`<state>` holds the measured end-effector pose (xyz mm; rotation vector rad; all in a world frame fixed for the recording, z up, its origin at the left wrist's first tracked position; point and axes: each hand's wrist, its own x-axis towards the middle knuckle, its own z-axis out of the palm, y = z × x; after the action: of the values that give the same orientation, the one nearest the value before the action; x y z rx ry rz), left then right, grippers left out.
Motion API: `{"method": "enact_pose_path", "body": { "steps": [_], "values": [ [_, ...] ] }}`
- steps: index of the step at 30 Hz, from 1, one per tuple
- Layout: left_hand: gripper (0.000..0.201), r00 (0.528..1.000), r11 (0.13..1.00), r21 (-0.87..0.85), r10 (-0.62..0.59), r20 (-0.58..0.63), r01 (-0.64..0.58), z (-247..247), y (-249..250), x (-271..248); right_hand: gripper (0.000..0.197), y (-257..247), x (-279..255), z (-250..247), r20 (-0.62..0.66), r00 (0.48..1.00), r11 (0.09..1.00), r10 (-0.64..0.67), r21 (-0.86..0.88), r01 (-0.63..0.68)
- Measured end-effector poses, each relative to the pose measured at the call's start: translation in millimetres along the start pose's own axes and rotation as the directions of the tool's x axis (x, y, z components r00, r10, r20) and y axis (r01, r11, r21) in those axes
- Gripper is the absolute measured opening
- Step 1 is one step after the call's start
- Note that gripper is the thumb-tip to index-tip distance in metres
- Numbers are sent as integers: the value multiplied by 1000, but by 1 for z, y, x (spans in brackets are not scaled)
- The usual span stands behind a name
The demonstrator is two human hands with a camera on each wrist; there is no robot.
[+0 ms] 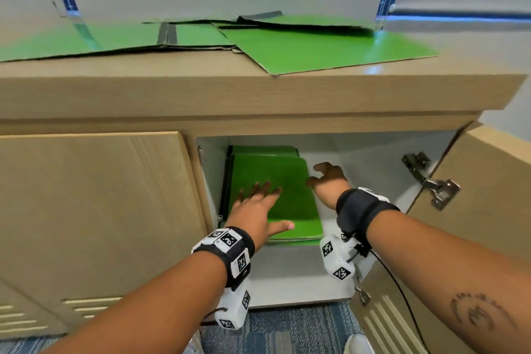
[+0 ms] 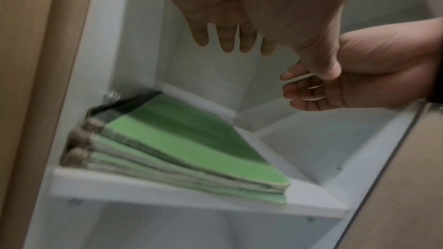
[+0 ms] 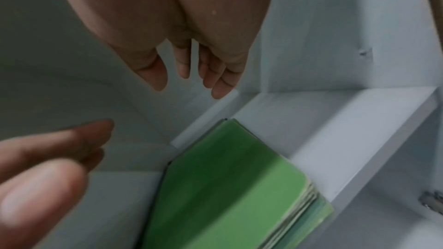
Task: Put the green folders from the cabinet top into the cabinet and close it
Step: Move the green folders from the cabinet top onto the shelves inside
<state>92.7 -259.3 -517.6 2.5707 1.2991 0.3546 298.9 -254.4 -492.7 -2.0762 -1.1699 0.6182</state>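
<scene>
A stack of green folders (image 1: pixel 287 198) lies on the white shelf (image 1: pixel 287 264) inside the open cabinet, also seen as the stack of folders (image 2: pixel 187 145) from the left wrist and as the same stack (image 3: pixel 230 192) from the right wrist. My left hand (image 1: pixel 258 204) hovers flat above the stack with fingers spread, holding nothing. My right hand (image 1: pixel 327 178) is just right of the stack, fingers loosely curled and empty. Several more green folders (image 1: pixel 310 46) lie spread on the wooden cabinet top (image 1: pixel 258 95).
The right cabinet door (image 1: pixel 488 181) stands swung open with its metal hinge (image 1: pixel 431 181) exposed. The left door (image 1: pixel 92 210) is closed. Blue patterned carpet (image 1: pixel 287 327) lies below. A grey wall rises behind the cabinet top.
</scene>
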Motion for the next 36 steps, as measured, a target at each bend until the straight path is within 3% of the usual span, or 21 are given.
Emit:
{"method": "enact_pose_path", "body": {
  "steps": [5,9,11,13,16,17,21,23,27,30,34,36],
  "values": [
    [84,984,996,-13,89,-153,-92,-70,46,-17,32,-48,-48,-49,-87,992,959,-91,260,111],
    [77,947,985,14,167,-274,-169,-119,77,-34,21,-72,-91,-86,16,990,975,-140,175,135],
    [68,932,979,29,203,-301,-204,-142,88,-42,5,-85,-110,-102,113,978,979,-176,122,162],
    [56,905,971,67,237,-354,-228,-165,96,-50,11,-95,-125,-111,181,962,975,-205,124,184],
    [44,829,965,180,257,-497,-192,-199,107,-55,12,-118,-141,-125,194,955,963,-226,190,189],
    [47,822,969,199,230,-520,-146,-209,110,-54,11,-126,-144,-130,192,954,958,-229,215,187],
    [72,927,960,278,79,-367,29,-234,111,-45,11,-156,-153,-146,193,969,901,-152,430,56],
    [69,950,947,315,39,-311,64,-236,109,-40,20,-162,-157,-150,189,976,883,-111,469,9],
    [42,930,906,410,58,-363,103,-244,109,-44,44,-163,-158,-153,194,980,844,-47,532,-64],
    [34,924,928,369,93,-370,54,-253,108,-49,53,-168,-157,-158,187,982,779,-39,621,-87],
    [35,891,951,306,169,-422,-35,-258,108,-58,42,-179,-160,-170,192,980,620,-45,775,-123],
    [39,879,961,271,176,-443,-56,-260,113,-64,32,-186,-161,-174,139,988,571,-73,818,-73]
  ]
}}
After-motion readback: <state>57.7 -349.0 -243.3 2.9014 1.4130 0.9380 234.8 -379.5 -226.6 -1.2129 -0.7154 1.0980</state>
